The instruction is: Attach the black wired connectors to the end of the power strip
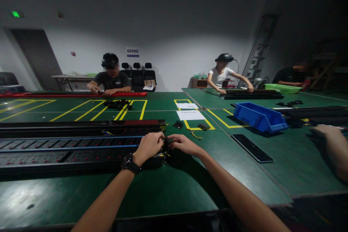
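Long black power strips (103, 155) with rows of sockets and small red dots lie side by side at the left, with blue edging along them. My left hand (149, 148), wearing a dark watch (131, 163), is closed over the right end of a strip, fingers curled down at its edge. Facing it, my right hand (185, 144) has thumb and fingers pinched together at that same end. A dark piece and some thin wires show between the hands; what exactly the right fingers hold is too small to tell.
Beyond my hands lie small black parts (178, 124), a yellow wire (196, 135) and paper sheets (190, 115). To the right are a phone (252, 148), a blue bin (259, 117) and another person's arm (335, 148). Co-workers sit across the green table (217, 181).
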`<state>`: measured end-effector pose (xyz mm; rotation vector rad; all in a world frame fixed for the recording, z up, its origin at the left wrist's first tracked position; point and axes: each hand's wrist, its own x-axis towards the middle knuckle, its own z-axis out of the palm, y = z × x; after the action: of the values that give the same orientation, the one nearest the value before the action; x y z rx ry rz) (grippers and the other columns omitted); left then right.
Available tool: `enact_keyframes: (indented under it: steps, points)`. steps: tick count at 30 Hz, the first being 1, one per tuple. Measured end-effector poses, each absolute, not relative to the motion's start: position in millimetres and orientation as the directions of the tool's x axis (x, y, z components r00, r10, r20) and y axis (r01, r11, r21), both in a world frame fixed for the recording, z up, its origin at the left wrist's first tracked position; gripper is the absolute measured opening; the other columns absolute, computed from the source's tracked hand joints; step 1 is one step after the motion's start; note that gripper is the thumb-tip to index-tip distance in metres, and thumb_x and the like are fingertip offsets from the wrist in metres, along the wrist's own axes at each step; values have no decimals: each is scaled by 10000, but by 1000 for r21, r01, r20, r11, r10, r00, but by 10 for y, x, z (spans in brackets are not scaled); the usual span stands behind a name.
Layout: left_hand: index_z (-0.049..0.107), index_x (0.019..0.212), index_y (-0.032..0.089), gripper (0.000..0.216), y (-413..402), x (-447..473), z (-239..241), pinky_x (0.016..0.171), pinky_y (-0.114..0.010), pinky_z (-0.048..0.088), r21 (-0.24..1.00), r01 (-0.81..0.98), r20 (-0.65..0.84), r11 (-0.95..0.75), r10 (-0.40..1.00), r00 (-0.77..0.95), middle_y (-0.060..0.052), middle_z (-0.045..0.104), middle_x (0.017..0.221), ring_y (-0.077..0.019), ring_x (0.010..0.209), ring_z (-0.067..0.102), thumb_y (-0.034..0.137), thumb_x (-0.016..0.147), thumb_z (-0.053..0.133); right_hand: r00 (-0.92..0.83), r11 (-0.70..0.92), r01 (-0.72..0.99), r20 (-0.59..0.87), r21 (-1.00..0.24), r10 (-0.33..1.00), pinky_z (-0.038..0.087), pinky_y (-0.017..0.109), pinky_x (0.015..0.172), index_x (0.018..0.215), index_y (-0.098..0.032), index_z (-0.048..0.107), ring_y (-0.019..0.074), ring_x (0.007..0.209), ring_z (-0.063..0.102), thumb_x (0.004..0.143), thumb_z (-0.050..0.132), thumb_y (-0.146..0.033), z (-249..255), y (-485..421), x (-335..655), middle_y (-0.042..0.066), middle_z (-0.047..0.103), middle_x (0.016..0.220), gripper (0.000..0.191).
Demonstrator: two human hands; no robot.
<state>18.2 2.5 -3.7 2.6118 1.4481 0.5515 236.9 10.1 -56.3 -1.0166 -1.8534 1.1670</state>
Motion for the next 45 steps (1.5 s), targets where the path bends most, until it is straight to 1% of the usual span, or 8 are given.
enact_keyframes:
  steps: [3, 9, 13, 18, 25, 28, 37, 45]
  points:
    - [736, 1052, 252, 276, 11, 186, -19, 823, -283, 506, 260, 806, 256, -532, 843, 473, -62, 774, 1026, -216, 960, 717, 203, 945, 486, -410, 229, 210, 127, -950, 903, 551, 321, 821, 1186, -185, 697, 190, 872, 701, 740, 537, -130, -558, 92, 2314, 49, 763, 1020, 477]
    - [733, 1030, 254, 253, -4, 190, -4, 768, -272, 495, 272, 806, 257, -525, 847, 465, -53, 774, 973, -208, 889, 719, 221, 937, 501, -385, 162, 209, 71, -964, 920, 523, 278, 753, 1194, -195, 693, 173, 843, 692, 723, 518, -124, -550, 87, 2303, 38, 768, 982, 508]
    - [725, 1017, 248, 251, -8, 209, -2, 768, -280, 493, 270, 823, 251, -499, 862, 440, -55, 773, 968, -217, 910, 716, 217, 934, 490, -380, 165, 187, 84, -968, 921, 521, 281, 754, 1167, -190, 696, 170, 811, 688, 701, 511, -102, -571, 100, 2297, 35, 767, 939, 509]
    - [697, 1022, 226, 236, 6, 218, -9, 789, -281, 491, 288, 819, 256, -496, 864, 433, -68, 762, 1006, -209, 926, 706, 189, 935, 481, -355, 148, 184, 75, -972, 932, 534, 292, 769, 1152, -200, 698, 173, 814, 695, 684, 506, -81, -594, 109, 2271, 29, 766, 950, 521]
    - [658, 1046, 241, 292, 37, 190, -50, 815, -286, 486, 298, 793, 272, -531, 844, 462, -54, 739, 1085, -202, 1000, 686, 116, 937, 418, -319, 147, 230, 68, -962, 945, 519, 275, 704, 1167, -194, 688, 165, 766, 678, 707, 470, -73, -642, 139, 2269, 34, 763, 906, 522]
    - [654, 1041, 236, 275, 36, 192, -53, 809, -284, 484, 286, 794, 275, -536, 840, 468, -57, 733, 1081, -204, 1000, 682, 123, 935, 427, -303, 131, 218, 60, -967, 951, 512, 270, 692, 1154, -190, 678, 153, 720, 659, 728, 467, -79, -658, 150, 2266, 28, 752, 859, 488]
    - [650, 1060, 246, 255, 22, 200, -56, 818, -295, 485, 235, 808, 270, -540, 835, 480, -61, 728, 1083, -214, 994, 685, 160, 951, 436, -311, 142, 199, 74, -970, 947, 498, 259, 674, 1084, -190, 682, 142, 681, 633, 730, 483, -83, -671, 147, 2229, 5, 714, 789, 421]
    - [631, 1058, 245, 234, 33, 196, -85, 822, -294, 481, 217, 816, 258, -536, 837, 482, -56, 740, 1044, -213, 991, 694, 159, 959, 437, -321, 152, 198, 82, -968, 944, 486, 253, 658, 1052, -163, 693, 132, 662, 612, 728, 507, -82, -636, 117, 2217, 8, 704, 794, 382]
